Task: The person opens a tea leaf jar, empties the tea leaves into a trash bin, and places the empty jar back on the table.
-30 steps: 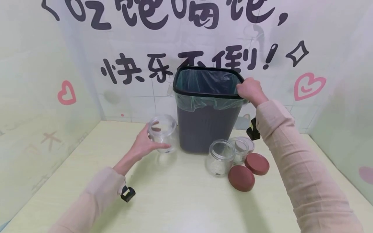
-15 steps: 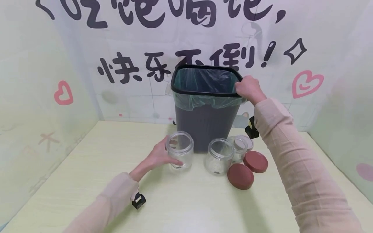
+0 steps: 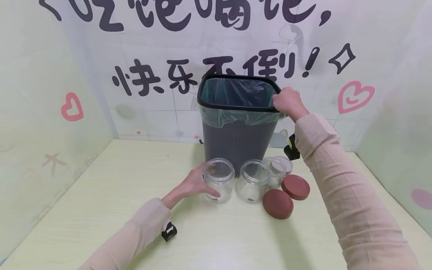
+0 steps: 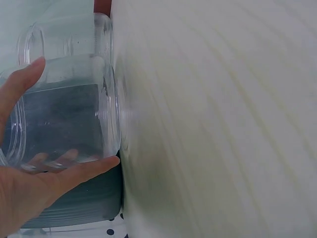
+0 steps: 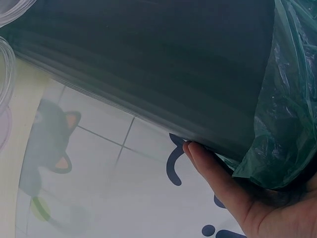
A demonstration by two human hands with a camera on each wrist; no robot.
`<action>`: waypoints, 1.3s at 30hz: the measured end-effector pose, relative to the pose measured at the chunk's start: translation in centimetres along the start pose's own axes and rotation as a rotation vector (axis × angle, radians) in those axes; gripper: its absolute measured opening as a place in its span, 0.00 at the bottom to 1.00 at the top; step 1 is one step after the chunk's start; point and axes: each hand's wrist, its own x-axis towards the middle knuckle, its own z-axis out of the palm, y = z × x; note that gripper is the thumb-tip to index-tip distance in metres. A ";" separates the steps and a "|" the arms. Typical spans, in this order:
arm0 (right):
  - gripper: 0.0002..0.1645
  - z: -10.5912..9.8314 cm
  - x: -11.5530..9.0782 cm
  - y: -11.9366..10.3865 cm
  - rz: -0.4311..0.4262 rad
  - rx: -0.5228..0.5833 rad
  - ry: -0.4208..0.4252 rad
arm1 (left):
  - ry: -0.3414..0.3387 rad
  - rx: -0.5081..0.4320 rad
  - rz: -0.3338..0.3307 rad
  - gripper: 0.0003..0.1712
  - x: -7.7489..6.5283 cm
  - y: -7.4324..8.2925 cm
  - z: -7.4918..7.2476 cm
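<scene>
A clear, lidless jar [image 3: 221,185] stands on the table in front of the dark trash can [image 3: 233,140]. My left hand [image 3: 193,184] holds this jar from its left side. In the left wrist view, the thumb lies across one side of the jar [image 4: 64,124] and the fingers show through it on the other. At the upper right, my right hand [image 3: 288,102] grips the trash can's black rim over the green liner bag [image 3: 224,118]. The right wrist view has fingers [image 5: 213,173] against the can's outer wall, below the liner.
A second clear jar [image 3: 254,183] stands just right of the held one. Behind it are a smaller jar [image 3: 276,176] and a pale round piece [image 3: 287,164]. Two red lids [image 3: 278,203] lie at the front right. A printed wall sheet [image 3: 141,120] backs the table.
My left hand has brought the clear jar rightward and nearer, from the can's left side to beside the second jar. My right hand keeps its grip on the rim.
</scene>
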 end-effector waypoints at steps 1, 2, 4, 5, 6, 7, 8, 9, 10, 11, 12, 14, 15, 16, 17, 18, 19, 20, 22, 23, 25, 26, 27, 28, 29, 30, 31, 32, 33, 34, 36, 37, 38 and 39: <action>0.21 0.0 0.0 0.0 -0.001 0.003 0.000 | -0.002 0.000 0.003 0.56 0.0 0.0 0.1; 0.21 0.0 0.0 0.0 -0.002 0.005 0.001 | -0.004 0.000 0.003 0.56 0.0 0.0 0.1; 0.21 0.0 0.0 0.0 -0.003 0.010 0.000 | -0.005 -0.001 0.001 0.55 0.0 0.0 0.3; 0.21 0.0 0.0 0.0 -0.005 0.008 0.001 | -0.004 0.002 -0.001 0.55 0.0 0.0 0.3; 0.21 0.0 0.0 0.0 -0.005 0.009 -0.001 | -0.003 0.003 -0.005 0.55 0.0 0.0 0.4; 0.22 0.0 0.1 0.0 -0.008 0.004 -0.001 | -0.003 0.002 -0.007 0.55 0.0 0.0 0.5; 0.22 0.0 0.1 0.0 -0.008 0.002 -0.003 | -0.004 -0.001 -0.013 0.55 0.0 0.0 0.5; 0.22 0.0 0.1 -0.1 -0.010 -0.002 -0.002 | -0.003 -0.003 -0.017 0.55 0.0 0.1 0.6; 0.22 0.0 0.1 -0.1 -0.010 -0.002 -0.002 | -0.003 -0.005 -0.022 0.55 0.1 0.1 0.6; 0.23 0.0 0.1 -0.1 -0.012 -0.005 -0.002 | -0.001 -0.003 -0.029 0.55 0.1 0.1 0.7; 0.23 0.1 0.1 -0.2 -0.014 -0.007 -0.002 | 0.000 -0.002 -0.036 0.56 0.1 0.1 0.8; 0.23 0.1 0.1 -0.2 -0.016 -0.008 -0.001 | 0.006 -0.005 -0.053 0.55 0.2 0.2 0.9; 0.23 0.1 0.1 -0.2 -0.016 -0.009 -0.001 | 0.011 -0.001 -0.055 0.54 0.2 0.3 1.0; 0.23 0.1 0.1 -0.3 -0.017 -0.010 -0.003 | 0.014 -0.004 -0.060 0.53 0.2 0.3 1.1; 0.24 0.1 0.1 -0.3 -0.018 -0.010 -0.004 | 0.017 -0.009 -0.063 0.52 0.2 0.4 1.1; 0.24 0.1 0.1 -0.3 -0.021 -0.011 -0.003 | 0.019 -0.014 -0.064 0.51 0.2 0.4 1.2; 0.24 0.1 0.1 -0.3 -0.021 -0.009 -0.002 | 0.019 -0.020 -0.064 0.50 0.2 0.5 1.2; 0.24 0.1 0.0 -0.3 -0.022 -0.006 0.000 | 0.020 -0.018 -0.062 0.49 0.3 0.5 1.3; 0.23 0.2 0.0 -0.2 -0.030 0.001 0.008 | 0.019 -0.018 -0.067 0.49 0.3 0.5 1.4; 0.23 0.2 -0.1 -0.1 -0.033 0.006 0.012 | 0.020 -0.012 -0.069 0.50 0.3 0.5 1.4; 0.23 0.3 -0.1 0.0 -0.039 0.017 0.021 | 0.025 0.002 -0.071 0.49 0.3 0.4 1.5; 0.23 0.3 -0.1 0.0 -0.042 0.023 0.025 | 0.027 0.004 -0.072 0.49 0.3 0.4 1.5; 0.24 0.3 -0.1 0.1 -0.044 0.025 0.028 | 0.028 0.002 -0.070 0.49 0.3 0.3 1.6; 0.25 0.2 -0.1 0.2 -0.043 0.027 0.032 | 0.029 -0.005 -0.066 0.49 0.4 0.3 1.6; 0.27 0.2 -0.2 0.3 -0.037 0.039 0.029 | 0.031 -0.010 -0.061 0.49 0.4 0.2 1.6; 0.28 0.2 -0.2 0.4 -0.031 0.057 0.026 | 0.030 -0.018 -0.056 0.49 0.4 0.2 1.6; 0.30 0.1 -0.2 0.5 -0.022 0.084 0.019 | 0.028 -0.028 -0.050 0.50 0.5 0.1 1.6; 0.32 0.1 -0.2 0.7 -0.011 0.120 0.009 | 0.022 -0.043 -0.050 0.50 0.5 0.1 1.6; 0.33 0.1 -0.2 0.8 -0.001 0.162 -0.006 | 0.016 -0.051 -0.049 0.51 0.5 0.1 1.6; 0.35 0.0 -0.2 1.0 0.011 0.213 -0.029 | 0.007 -0.060 -0.050 0.51 0.5 0.1 1.6; 0.38 0.0 -0.3 1.5 0.024 0.329 -0.073 | -0.020 -0.081 -0.062 0.53 0.4 0.1 1.5; 0.39 0.0 -0.4 1.8 0.027 0.381 -0.095 | -0.034 -0.087 -0.072 0.54 0.4 0.1 1.3; 0.39 0.0 -0.5 2.2 0.023 0.425 -0.114 | -0.048 -0.094 -0.088 0.55 0.3 0.2 1.2; 0.39 0.1 -0.6 2.6 0.021 0.463 -0.129 | -0.065 -0.104 -0.097 0.56 0.3 0.1 1.0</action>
